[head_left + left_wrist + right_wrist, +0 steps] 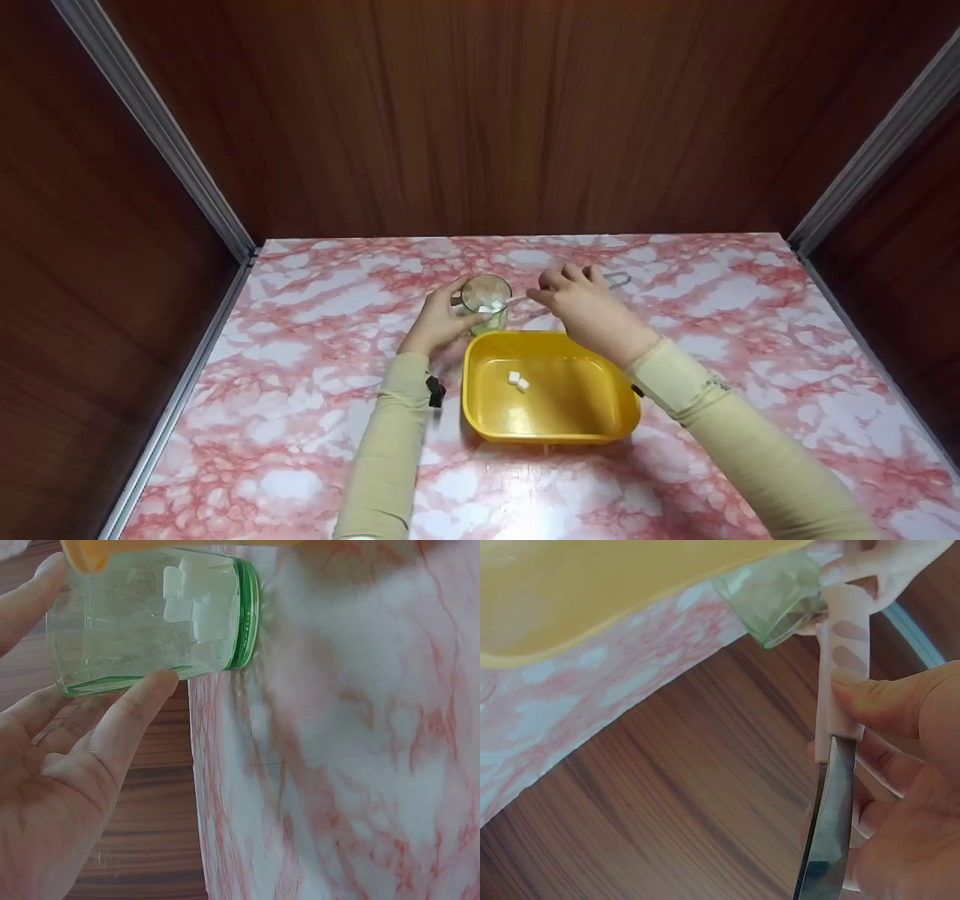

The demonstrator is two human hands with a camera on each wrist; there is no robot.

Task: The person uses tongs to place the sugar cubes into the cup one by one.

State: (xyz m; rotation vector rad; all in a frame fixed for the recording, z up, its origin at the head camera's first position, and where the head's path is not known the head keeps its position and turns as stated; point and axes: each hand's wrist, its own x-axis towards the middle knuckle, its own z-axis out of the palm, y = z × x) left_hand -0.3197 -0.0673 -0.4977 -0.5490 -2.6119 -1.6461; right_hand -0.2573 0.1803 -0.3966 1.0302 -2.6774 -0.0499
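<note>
My left hand (441, 319) holds a clear green-tinted glass mug (127, 615), thumb on one side and fingers on the other. It stands upright on the table. Several white cubes (199, 604) lie at its bottom. With my right hand (592, 311) I grip metal tongs (831, 817) with pale pink ends, thumb against one pink arm (849, 652). Their tips reach the mug's mouth in the head view. Whether a cube is between the tips, I cannot tell. Two white cubes (517, 381) sit in a yellow plastic tub (551, 437) in front of the mug.
The table (300, 420) has a red and white marbled top. A brown wood-grain panel (480, 120) rises behind it, with more panels and grey metal rails (172, 150) at both sides. The tub lies between my forearms, close below my right wrist.
</note>
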